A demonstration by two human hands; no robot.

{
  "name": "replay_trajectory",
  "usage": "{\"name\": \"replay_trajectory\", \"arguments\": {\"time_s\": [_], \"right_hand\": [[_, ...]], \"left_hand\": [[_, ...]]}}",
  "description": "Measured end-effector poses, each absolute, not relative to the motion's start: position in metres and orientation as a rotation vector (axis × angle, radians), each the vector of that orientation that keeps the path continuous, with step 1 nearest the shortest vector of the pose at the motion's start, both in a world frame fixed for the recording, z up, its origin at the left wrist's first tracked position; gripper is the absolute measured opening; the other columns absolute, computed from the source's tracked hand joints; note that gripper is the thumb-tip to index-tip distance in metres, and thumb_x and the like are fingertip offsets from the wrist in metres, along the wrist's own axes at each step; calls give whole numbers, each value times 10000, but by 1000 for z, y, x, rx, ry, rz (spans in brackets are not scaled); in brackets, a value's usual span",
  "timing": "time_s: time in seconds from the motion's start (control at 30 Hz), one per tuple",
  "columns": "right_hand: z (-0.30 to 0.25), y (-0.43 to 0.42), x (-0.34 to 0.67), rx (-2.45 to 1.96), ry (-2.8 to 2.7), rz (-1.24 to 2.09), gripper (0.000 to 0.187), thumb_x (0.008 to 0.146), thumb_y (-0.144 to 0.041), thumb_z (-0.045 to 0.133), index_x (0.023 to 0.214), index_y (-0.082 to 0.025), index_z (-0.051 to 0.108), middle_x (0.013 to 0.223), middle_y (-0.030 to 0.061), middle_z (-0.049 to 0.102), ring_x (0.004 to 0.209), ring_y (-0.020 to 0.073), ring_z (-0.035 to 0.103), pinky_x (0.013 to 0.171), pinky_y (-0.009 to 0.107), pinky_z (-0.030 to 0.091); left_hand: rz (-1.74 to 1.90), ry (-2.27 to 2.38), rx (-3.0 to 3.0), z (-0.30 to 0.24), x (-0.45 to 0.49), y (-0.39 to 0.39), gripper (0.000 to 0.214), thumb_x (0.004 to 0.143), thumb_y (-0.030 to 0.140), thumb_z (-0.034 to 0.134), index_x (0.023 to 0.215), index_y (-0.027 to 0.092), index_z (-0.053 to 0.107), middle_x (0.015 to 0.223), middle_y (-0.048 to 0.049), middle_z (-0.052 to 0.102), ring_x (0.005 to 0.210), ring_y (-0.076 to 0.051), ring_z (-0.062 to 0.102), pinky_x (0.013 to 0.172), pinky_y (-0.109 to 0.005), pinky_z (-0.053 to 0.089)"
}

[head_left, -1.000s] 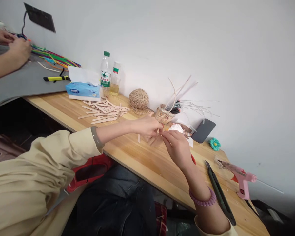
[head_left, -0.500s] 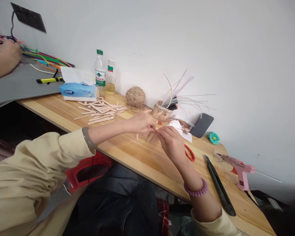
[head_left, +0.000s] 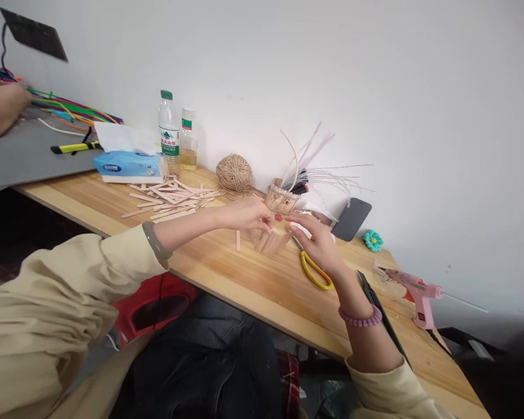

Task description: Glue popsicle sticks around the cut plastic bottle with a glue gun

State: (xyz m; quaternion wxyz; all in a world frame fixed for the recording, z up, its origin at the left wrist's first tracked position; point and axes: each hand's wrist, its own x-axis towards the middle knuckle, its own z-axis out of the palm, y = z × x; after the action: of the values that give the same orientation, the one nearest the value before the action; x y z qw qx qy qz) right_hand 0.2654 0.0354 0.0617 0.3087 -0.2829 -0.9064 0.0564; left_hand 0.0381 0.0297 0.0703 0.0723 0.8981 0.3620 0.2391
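My left hand (head_left: 251, 214) is closed in a pinch above a small box-like piece made of wooden craft sticks (head_left: 271, 243). Whatever sits between its fingertips is too small to name. Just right of the piece, my right hand (head_left: 317, 237) has its thumb and fingers apart, with nothing plainly held. Between the two hands, near the fingertips, shows a small red thing (head_left: 278, 217). Below the right hand lies a pair of scissors with yellow handles (head_left: 317, 272), its blades partly hidden. A single craft stick (head_left: 238, 240) lies left of the piece.
Behind stand a stick-sided holder (head_left: 282, 198) with wires, a twine ball (head_left: 234, 172) and two bottles (head_left: 169, 131). Left are loose craft sticks (head_left: 174, 198) and tissues (head_left: 131, 166). Right: a phone (head_left: 351, 219), a utility knife (head_left: 382, 317), a glue gun (head_left: 419, 294). Another person's hand (head_left: 6, 102) is far left.
My hands have come apart: the right hand moved away to the right and its fingers opened, while the left stays pinched. The view has turned slightly right. The scissors' handles now look yellow instead of red.
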Motion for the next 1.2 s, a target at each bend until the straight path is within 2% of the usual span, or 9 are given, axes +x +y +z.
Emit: {"name": "replay_trajectory", "arguments": {"time_s": [0.1, 0.23, 0.33, 0.47, 0.57, 0.67, 0.8, 0.93, 1.2], "right_hand": [[61, 45, 276, -705, -2468, 168, 243, 919, -345, 487, 1025, -215, 663, 1067, 80, 688, 1062, 233, 585, 936, 437, 437], [60, 44, 279, -726, -2464, 206, 291, 949, -339, 418, 985, -204, 673, 1040, 84, 698, 1022, 223, 601, 908, 421, 451], [63, 40, 279, -746, -2396, 227, 303, 962, -318, 382, 1038, -206, 653, 1087, 83, 680, 1050, 211, 592, 914, 408, 448], [66, 43, 283, -677, -2509, 142, 245, 871, -335, 579, 1066, -201, 640, 1107, 87, 669, 1115, 250, 546, 967, 449, 400], [64, 47, 287, -704, -2603, 44, 225, 785, -289, 687, 985, -189, 662, 1032, 94, 681, 1091, 280, 547, 942, 466, 405], [61, 48, 285, -753, -2635, 50, 102, 799, -265, 672, 871, -193, 662, 961, 75, 692, 1001, 255, 593, 968, 485, 369], [59, 44, 276, -767, -2659, 145, 62, 829, -260, 640, 808, -202, 642, 872, 25, 705, 883, 205, 628, 1040, 525, 258], [58, 41, 268, -822, -2644, 175, 65, 834, -247, 629, 793, -199, 642, 842, 24, 702, 827, 194, 627, 1028, 528, 272], [57, 39, 266, -797, -2644, 120, 163, 878, -283, 571, 752, -197, 627, 768, 13, 690, 722, 171, 617, 1024, 527, 293]], "left_hand": [[549, 1054, 2742, 79, 34, 34, 119, 795, 274, 642, 849, 209, 727, 938, -6, 739, 883, -158, 646, 888, -257, 382], [511, 1106, 2777, 87, 37, 28, 380, 764, 295, 671, 1130, 197, 640, 1165, -47, 671, 1122, -197, 562, 973, -287, 335], [481, 1173, 2770, 84, 49, 20, 372, 770, 296, 655, 1127, 193, 634, 1218, -61, 640, 1172, -214, 525, 1019, -338, 286], [460, 1258, 2756, 77, 68, 16, 277, 791, 297, 614, 1050, 207, 655, 1148, -53, 675, 1135, -228, 548, 1018, -410, 252], [438, 1254, 2749, 75, 75, 17, 218, 819, 228, 555, 1003, 217, 673, 1044, -44, 712, 1050, -225, 595, 1014, -445, 239], [443, 1235, 2704, 76, 72, 19, 226, 811, 193, 543, 986, 226, 682, 975, -28, 728, 989, -216, 617, 1051, -482, 182], [448, 1237, 2644, 76, 67, 21, 208, 787, 231, 567, 952, 237, 694, 965, -11, 728, 967, -218, 621, 1072, -523, 119], [554, 1238, 2589, 69, 71, 22, 206, 784, 338, 601, 923, 218, 694, 926, -24, 732, 970, -236, 618, 1067, -564, 72], [714, 1178, 2565, 55, 74, 32, 124, 767, 288, 620, 718, 211, 704, 682, 25, 702, 789, -192, 626, 1053, -570, 31]]}}
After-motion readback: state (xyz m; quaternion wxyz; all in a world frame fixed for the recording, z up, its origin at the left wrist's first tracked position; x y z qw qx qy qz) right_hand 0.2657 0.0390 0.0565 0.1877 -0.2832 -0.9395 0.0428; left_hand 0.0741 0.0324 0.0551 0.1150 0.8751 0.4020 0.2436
